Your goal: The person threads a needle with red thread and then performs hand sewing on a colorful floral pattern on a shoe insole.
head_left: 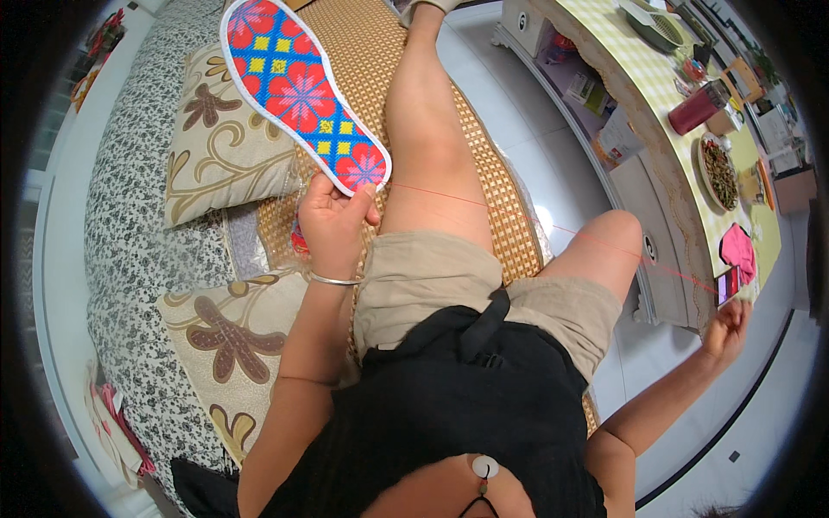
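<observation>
An embroidered insole (pixel 300 97) with red flowers, blue bands and yellow squares on a white rim is held up by its lower end in my left hand (pixel 332 223), thumb on top and fingers beneath. From that end a thin red thread (pixel 566 230) stretches across my legs to the far right. There my right hand (pixel 727 332), arm extended, is closed on the thread's other end. Whether a needle is between those fingers is too small to tell. The thread looks taut.
Patterned cushions (pixel 207 147) lie on the sofa to the left. A woven mat (pixel 345 43) is under my legs. On the right, a cabinet table (pixel 661 47) carries a dark red tumbler (pixel 699 106), a plate of food (pixel 718 173), a pink cloth (pixel 737 249) and a phone (pixel 727 287).
</observation>
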`<state>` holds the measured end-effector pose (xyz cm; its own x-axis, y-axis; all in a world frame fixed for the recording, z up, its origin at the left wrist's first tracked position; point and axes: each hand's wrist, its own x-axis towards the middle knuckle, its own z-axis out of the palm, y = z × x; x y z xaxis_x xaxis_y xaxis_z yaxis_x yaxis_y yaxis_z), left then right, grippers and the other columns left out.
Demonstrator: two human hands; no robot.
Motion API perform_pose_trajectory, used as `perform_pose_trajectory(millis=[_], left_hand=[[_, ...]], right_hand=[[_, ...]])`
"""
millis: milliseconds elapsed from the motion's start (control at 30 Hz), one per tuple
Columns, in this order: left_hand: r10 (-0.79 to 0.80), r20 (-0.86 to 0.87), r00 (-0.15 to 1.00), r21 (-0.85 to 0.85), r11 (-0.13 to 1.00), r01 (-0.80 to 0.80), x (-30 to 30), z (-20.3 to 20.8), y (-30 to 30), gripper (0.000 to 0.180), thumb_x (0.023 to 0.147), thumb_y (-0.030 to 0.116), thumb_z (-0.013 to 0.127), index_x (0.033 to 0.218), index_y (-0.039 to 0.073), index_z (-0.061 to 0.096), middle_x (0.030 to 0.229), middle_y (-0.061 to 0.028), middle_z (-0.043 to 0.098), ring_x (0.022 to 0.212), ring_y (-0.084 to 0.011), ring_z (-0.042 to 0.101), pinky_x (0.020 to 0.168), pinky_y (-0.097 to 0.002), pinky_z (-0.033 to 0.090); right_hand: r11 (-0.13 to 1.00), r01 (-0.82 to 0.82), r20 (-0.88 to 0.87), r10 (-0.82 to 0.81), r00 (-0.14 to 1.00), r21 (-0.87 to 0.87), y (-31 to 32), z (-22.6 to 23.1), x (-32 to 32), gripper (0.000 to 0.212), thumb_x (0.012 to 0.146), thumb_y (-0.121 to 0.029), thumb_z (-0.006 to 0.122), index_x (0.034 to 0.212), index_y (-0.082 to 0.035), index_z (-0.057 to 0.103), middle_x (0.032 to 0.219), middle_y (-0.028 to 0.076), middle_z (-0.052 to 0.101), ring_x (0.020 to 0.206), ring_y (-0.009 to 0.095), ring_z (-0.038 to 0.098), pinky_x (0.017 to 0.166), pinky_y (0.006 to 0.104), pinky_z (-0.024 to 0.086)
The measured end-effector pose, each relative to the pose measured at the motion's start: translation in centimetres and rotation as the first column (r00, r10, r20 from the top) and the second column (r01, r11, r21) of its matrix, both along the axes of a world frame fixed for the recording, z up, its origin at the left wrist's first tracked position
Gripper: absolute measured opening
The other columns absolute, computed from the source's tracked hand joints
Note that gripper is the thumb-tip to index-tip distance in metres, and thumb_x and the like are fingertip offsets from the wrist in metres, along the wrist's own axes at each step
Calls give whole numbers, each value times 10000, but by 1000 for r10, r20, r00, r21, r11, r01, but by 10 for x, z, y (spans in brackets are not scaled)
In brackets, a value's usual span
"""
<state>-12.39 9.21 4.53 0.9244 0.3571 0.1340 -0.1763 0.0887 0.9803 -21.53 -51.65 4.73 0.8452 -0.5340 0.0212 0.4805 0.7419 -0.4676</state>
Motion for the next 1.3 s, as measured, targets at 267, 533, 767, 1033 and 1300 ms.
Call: perform_pose_trajectory(millis=[267,533,767,1033,1300], left_hand=[[-165,-92,982,12,986,167,-10,-2,-43,125,802,-79,607,912,-35,569,773,-60,606,555,-94,567,505,-211,472],[-329,189,925,731,676,91,-36,-6,-78,269,671,-38,675,920,23,594,762,-135,615,622,-290,606,563,-327,494],[-487,361,795,849,524,-65,-39,-10,-71,265,643,-39,679,893,12,605,849,-132,654,626,-254,618,542,-327,483],[-522,492,697,821,543,-173,-41,-10,-63,229,654,-68,647,868,2,608,847,-106,601,589,-217,580,533,-313,476],[-507,526,683,799,569,-192,-41,-8,-59,226,658,-74,644,870,-6,603,844,-106,596,583,-215,574,525,-312,473]], right_hand=[[848,216,-218,-356,909,-485,59,-34,17,280,848,-40,546,1115,42,536,729,38,509,638,122,474,619,232,427],[576,-816,-447,719,531,-44,339,-32,61,366,823,-76,637,1161,39,556,899,40,619,829,130,584,742,263,483],[336,-936,-517,823,236,108,331,-56,60,157,871,-83,623,1004,0,615,820,25,638,699,63,588,592,194,483],[562,-802,-625,555,549,-204,322,-28,29,52,826,-37,653,850,7,638,679,-1,597,558,30,473,509,170,358],[607,-761,-644,492,586,-228,303,-43,12,36,810,-2,646,843,2,632,676,-7,571,573,45,462,517,184,361]])
